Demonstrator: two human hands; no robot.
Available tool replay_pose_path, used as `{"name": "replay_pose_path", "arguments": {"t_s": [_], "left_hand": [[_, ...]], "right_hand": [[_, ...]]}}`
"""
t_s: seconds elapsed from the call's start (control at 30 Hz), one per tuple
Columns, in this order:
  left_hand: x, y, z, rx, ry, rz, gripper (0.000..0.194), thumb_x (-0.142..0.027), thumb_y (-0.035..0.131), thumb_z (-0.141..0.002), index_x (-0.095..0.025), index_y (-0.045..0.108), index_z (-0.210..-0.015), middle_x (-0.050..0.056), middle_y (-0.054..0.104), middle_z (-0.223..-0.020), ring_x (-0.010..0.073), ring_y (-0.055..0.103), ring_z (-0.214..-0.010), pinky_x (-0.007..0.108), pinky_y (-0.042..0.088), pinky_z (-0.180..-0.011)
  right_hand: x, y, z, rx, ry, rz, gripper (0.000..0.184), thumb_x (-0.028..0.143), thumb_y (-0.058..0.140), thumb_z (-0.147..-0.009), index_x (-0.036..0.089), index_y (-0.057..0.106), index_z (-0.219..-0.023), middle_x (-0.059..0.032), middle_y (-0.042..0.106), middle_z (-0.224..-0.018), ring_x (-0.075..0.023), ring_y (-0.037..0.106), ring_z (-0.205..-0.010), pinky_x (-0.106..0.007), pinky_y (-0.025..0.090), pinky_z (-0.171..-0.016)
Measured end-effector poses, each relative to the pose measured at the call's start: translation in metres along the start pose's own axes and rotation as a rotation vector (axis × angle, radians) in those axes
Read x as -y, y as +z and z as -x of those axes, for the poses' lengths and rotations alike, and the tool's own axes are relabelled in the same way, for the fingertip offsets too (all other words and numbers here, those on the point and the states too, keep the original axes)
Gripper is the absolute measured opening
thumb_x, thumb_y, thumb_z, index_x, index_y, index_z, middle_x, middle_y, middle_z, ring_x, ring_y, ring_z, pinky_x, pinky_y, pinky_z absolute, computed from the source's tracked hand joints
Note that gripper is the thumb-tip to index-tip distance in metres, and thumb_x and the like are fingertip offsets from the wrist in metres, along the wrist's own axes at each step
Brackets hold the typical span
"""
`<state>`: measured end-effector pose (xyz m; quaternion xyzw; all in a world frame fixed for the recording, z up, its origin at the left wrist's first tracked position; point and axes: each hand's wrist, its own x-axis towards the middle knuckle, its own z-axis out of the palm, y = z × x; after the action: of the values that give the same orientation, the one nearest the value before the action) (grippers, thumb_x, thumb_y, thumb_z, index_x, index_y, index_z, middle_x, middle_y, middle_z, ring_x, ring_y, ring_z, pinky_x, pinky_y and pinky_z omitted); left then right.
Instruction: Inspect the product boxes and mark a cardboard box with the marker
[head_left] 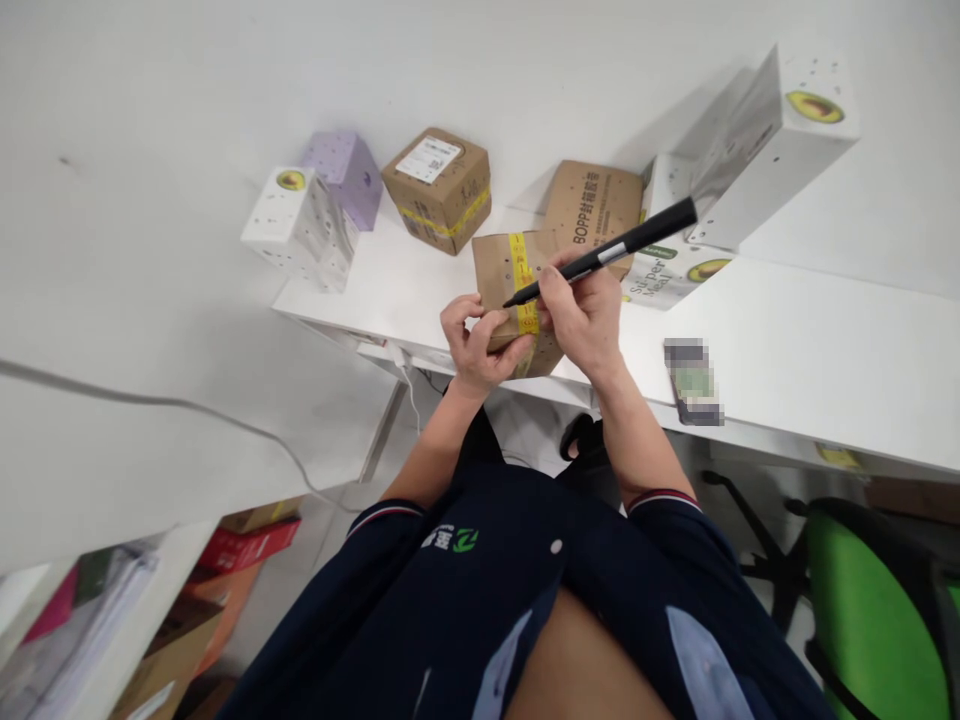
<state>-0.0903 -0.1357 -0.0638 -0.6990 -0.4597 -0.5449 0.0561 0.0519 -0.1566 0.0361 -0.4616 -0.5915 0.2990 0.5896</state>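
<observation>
A small brown cardboard box with yellow printed tape stands at the front edge of the white desk, marked with small dark dots. My left hand grips its near left side, fingers curled against the cardboard. In my right hand is a black marker pen, slanting down to the left. Its tip is close to or on the top of the box, left of the tape; I cannot tell whether it touches. The side of my right hand rests by the box's right side.
Behind stand a labelled carton, a BOPP tape carton, a purple box and white avocado-print boxes. A blurred phone lies on the desk at right. A green chair stands below.
</observation>
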Motion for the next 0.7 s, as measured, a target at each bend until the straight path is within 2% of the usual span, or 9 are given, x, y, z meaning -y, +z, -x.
{"name": "replay_pose_path", "arguments": {"t_s": [0.17,0.4,0.57,0.7], "left_hand": [[0.000,0.002,0.001,0.004,-0.018,-0.055,0.042,-0.060,0.070,-0.074,-0.022,0.059,-0.087,0.007,0.045,-0.100,0.0277,0.051,-0.108,0.047,0.049,-0.092],[0.004,0.003,0.005,-0.013,-0.005,0.043,0.043,-0.060,0.069,-0.075,-0.021,0.058,-0.091,0.008,0.044,-0.104,0.0284,0.050,-0.110,0.049,0.046,-0.096],[0.005,0.003,0.005,0.052,-0.057,0.052,0.044,-0.060,0.070,-0.073,-0.022,0.057,-0.090,0.009,0.045,-0.104,0.0294,0.049,-0.111,0.052,0.044,-0.098],[0.006,0.005,0.008,0.023,-0.046,-0.029,0.044,-0.059,0.072,-0.072,-0.021,0.058,-0.090,0.009,0.047,-0.104,0.0290,0.051,-0.111,0.050,0.047,-0.097]], "right_hand": [[0.004,0.001,-0.001,0.007,-0.023,0.111,0.030,0.054,0.052,-0.093,0.025,0.055,-0.086,0.0038,0.056,-0.064,-0.0119,0.060,-0.061,-0.028,0.054,-0.064],[0.011,0.001,-0.001,0.008,-0.062,0.216,0.022,0.044,0.052,-0.094,0.026,0.051,-0.082,0.0045,0.057,-0.062,-0.0120,0.056,-0.054,-0.029,0.051,-0.060],[0.011,0.001,-0.002,0.015,-0.068,0.221,0.026,0.049,0.051,-0.094,0.026,0.051,-0.082,0.0053,0.056,-0.061,-0.0111,0.056,-0.053,-0.028,0.052,-0.060],[0.007,0.001,-0.003,0.030,-0.072,0.200,0.027,0.050,0.052,-0.094,0.026,0.051,-0.081,0.0053,0.055,-0.061,-0.0103,0.055,-0.053,-0.027,0.051,-0.058]]}}
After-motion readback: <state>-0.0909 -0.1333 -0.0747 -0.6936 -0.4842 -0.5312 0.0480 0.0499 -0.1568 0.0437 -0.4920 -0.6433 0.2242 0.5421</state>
